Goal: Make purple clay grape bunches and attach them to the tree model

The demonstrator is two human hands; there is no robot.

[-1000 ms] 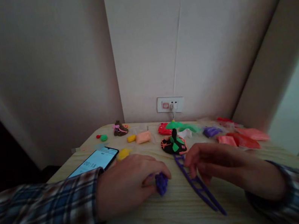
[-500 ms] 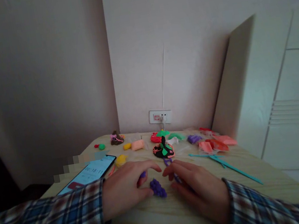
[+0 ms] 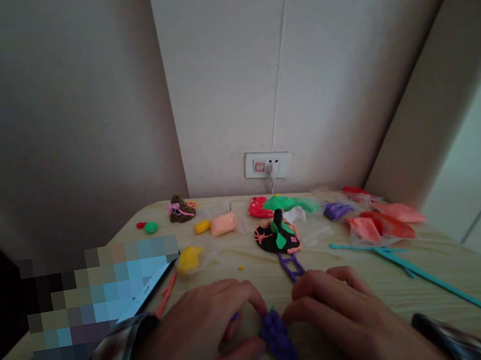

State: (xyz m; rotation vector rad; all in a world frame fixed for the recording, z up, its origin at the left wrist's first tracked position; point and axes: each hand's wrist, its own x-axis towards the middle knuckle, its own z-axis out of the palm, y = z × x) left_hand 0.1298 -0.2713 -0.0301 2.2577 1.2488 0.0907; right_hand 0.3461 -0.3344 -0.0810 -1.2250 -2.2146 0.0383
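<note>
A small bumpy lump of purple clay (image 3: 278, 338) lies on the pale wooden table (image 3: 441, 251) close to me. My left hand (image 3: 203, 340) curls round its left side, thumb and fingertips pressed against it. My right hand (image 3: 351, 321) closes on it from the right, fingertips touching the top of the lump. A purple clay ladder (image 3: 291, 265) runs from under my right hand up to a black clay figure (image 3: 278, 236) with green and orange details. Both wrists wear plaid sleeves.
A phone (image 3: 148, 287) lies at the left, partly blurred out. Yellow (image 3: 188, 259), orange (image 3: 222, 223), red, green and purple clay pieces and pink wrappers (image 3: 381, 223) crowd the far side. A teal modelling tool (image 3: 418, 277) lies at the right. A wall socket (image 3: 266, 166) sits behind.
The view has moved closer to the table. Both hands have come together onto the purple lump, which now lies between their fingertips; the right hand has left the ladder.
</note>
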